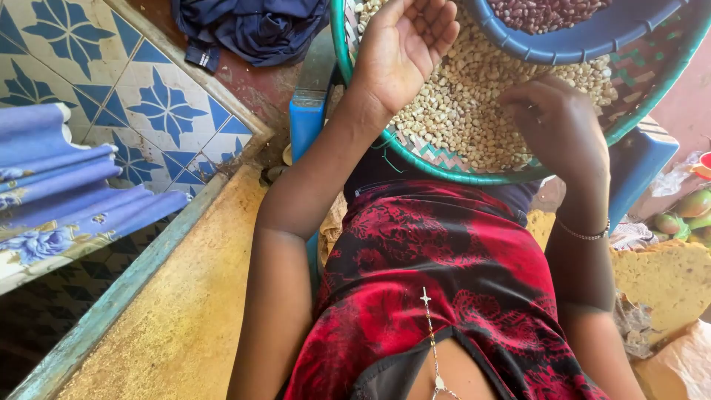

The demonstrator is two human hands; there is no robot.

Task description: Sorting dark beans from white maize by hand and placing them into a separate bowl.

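A round woven tray (474, 175) with a teal rim rests in my lap, heaped with pale maize kernels (474, 96). My left hand (404, 44) lies palm up on the kernels at the tray's left side, fingers loosely curled, holding nothing I can see. My right hand (559, 122) is bent down into the kernels at the right, fingertips buried among them; whether it pinches any is hidden. A blue plastic bowl (585, 37) of reddish-brown beans (541, 11) sits on the tray's far part.
A blue plastic stool (307, 118) stands under the tray. Blue patterned tiles (148, 96) and folded blue cloth (67, 185) are at left, a dark garment (252, 30) above. Green fruits (685, 211) lie at right, a yellowish ledge (185, 296) at lower left.
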